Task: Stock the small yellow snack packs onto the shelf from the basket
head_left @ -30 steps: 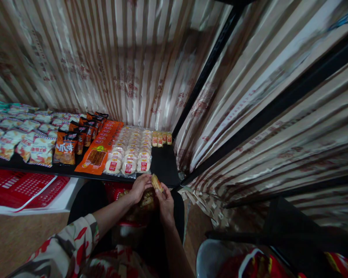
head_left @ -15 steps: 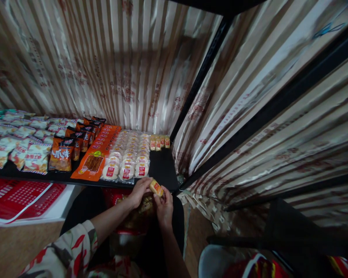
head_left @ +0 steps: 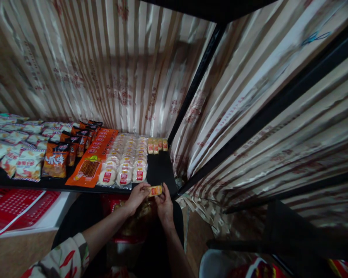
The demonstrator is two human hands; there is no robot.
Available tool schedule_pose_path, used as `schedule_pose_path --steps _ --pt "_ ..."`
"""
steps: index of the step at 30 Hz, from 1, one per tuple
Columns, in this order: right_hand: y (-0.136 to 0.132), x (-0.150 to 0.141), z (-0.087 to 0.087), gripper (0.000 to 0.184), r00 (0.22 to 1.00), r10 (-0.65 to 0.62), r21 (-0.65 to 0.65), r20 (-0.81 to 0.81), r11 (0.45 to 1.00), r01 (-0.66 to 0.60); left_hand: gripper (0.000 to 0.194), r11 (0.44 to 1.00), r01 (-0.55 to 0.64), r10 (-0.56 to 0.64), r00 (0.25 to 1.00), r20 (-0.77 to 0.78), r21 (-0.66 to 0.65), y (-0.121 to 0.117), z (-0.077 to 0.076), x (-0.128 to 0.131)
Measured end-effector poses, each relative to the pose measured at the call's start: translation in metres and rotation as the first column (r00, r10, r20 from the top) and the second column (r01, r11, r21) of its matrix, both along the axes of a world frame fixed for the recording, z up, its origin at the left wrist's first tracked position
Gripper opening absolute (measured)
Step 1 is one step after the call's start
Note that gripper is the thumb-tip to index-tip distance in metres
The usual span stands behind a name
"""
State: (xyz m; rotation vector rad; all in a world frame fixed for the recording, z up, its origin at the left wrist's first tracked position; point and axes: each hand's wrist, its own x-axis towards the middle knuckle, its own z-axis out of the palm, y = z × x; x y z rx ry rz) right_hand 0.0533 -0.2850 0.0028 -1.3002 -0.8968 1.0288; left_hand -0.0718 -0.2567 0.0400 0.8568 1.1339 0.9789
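Between my two hands is a small yellow snack packet [head_left: 155, 190] with a red label, held level at the shelf's front edge. My left hand [head_left: 137, 197] pinches its left end, and my right hand [head_left: 164, 206] grips its right end with thumb and fingers. Similar small packets [head_left: 158, 146] stand grouped at the back right of the black shelf [head_left: 161, 170]. Left of the bare strip, round white crackers [head_left: 124, 175] in clear wrappers lie in rows. Below my hands, a red bag [head_left: 127, 224] with gold-coloured packets inside sits between my legs, partly hidden and dark.
An orange snack bag [head_left: 88, 170] lies flat beside the crackers. Brown-orange bags [head_left: 55, 159] and white snack bags [head_left: 29, 164] fill the left. A red basket [head_left: 20, 210] is below the shelf. A black post [head_left: 195, 85] and striped curtains [head_left: 127, 77] bound the corner.
The packet has turned from a slant to nearly level between my hands. Both hands still hold it, and the whole view has shifted slightly.
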Motion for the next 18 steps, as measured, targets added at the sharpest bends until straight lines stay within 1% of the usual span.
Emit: schedule_pose_path --steps 3,5,8,11,14,16,18 --pt "0.007 0.005 0.004 0.069 0.998 -0.061 -0.005 0.005 0.998 0.061 0.021 0.999 -0.005 0.007 0.999 -0.045 0.034 0.001 0.001 0.004" --pt "0.012 0.008 0.006 0.068 0.994 -0.103 -0.007 0.023 0.995 0.103 0.022 0.998 -0.003 0.008 0.998 -0.068 0.064 0.003 0.001 0.007" --pt "0.018 0.01 0.009 0.059 0.987 -0.154 -0.012 0.051 0.988 0.154 0.022 0.993 0.002 0.009 0.996 -0.091 0.122 0.007 -0.003 0.014" --pt "0.022 0.01 0.011 0.042 0.97 -0.218 0.002 0.104 0.976 0.219 0.02 0.985 -0.01 0.03 0.993 -0.114 0.172 0.012 -0.009 0.021" --pt "0.024 0.009 0.013 0.027 0.966 -0.212 0.024 0.15 0.977 0.211 0.018 0.976 -0.036 0.067 0.988 -0.141 0.215 0.018 -0.015 0.028" --pt "0.025 0.008 0.015 0.025 0.965 -0.18 0.044 0.192 0.984 0.175 0.017 0.972 -0.053 0.091 0.983 -0.16 0.228 0.021 -0.017 0.032" --pt "0.027 0.008 0.017 0.028 0.963 -0.16 0.058 0.218 0.987 0.151 0.017 0.969 -0.065 0.109 0.978 -0.179 0.238 0.024 -0.017 0.035"
